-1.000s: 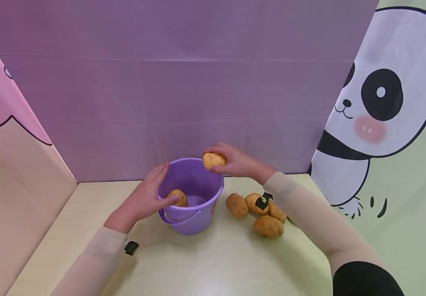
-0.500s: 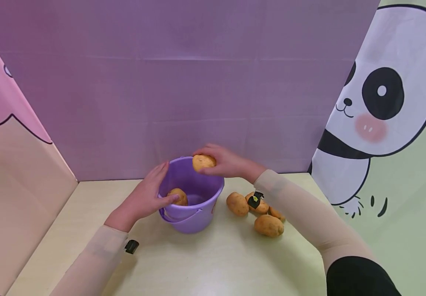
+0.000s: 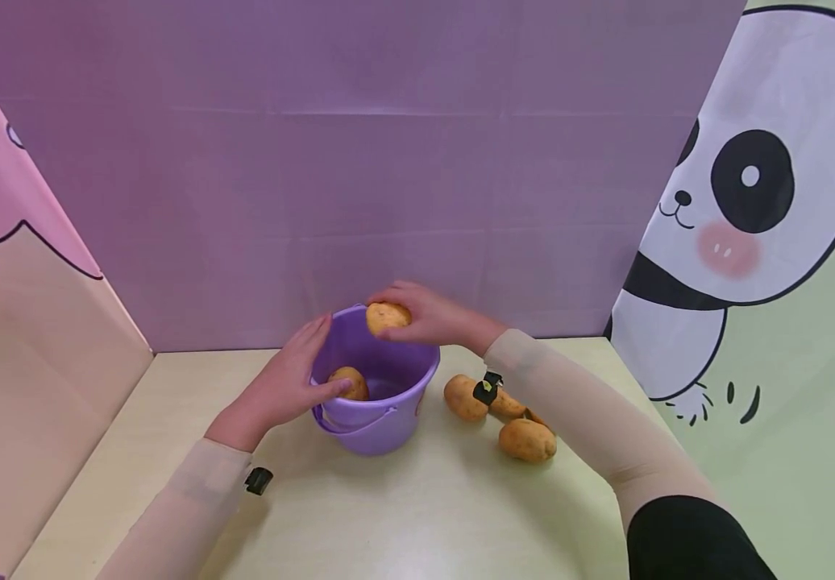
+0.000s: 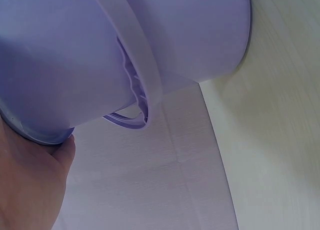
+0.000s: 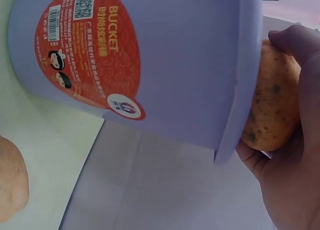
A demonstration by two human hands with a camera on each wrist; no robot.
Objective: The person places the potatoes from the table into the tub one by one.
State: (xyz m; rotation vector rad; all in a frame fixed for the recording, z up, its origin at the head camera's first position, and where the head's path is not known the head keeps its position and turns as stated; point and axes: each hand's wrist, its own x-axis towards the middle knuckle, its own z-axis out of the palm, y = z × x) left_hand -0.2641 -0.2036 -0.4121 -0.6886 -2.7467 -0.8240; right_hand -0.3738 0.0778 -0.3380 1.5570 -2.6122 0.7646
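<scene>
a purple bucket [image 3: 377, 431] is standing upright, one potato [image 3: 351, 382] lying inside, a held potato [image 3: 386, 317] hovering at its mouth.

left hand [image 3: 281, 391]: fingers straight, thumb spread | right hand [image 3: 428, 316]: curled, gripping

Left hand [image 3: 283, 387] and right hand [image 3: 428, 314]: bare to the wrist. Behind the fingers [image 3: 313, 333], both forearms: smooth pale beige sleeves [image 3: 570, 411], faint greyish band [image 3: 203, 477] just past the cuff. Thumb side of each wrist: small black blocky unit [image 3: 259, 481]; right one has a yellow-green spot [image 3: 487, 386]. Right arm, farthest from the fingers: creases [image 3: 645, 477], then black sleeve [image 3: 693, 536].
</scene>
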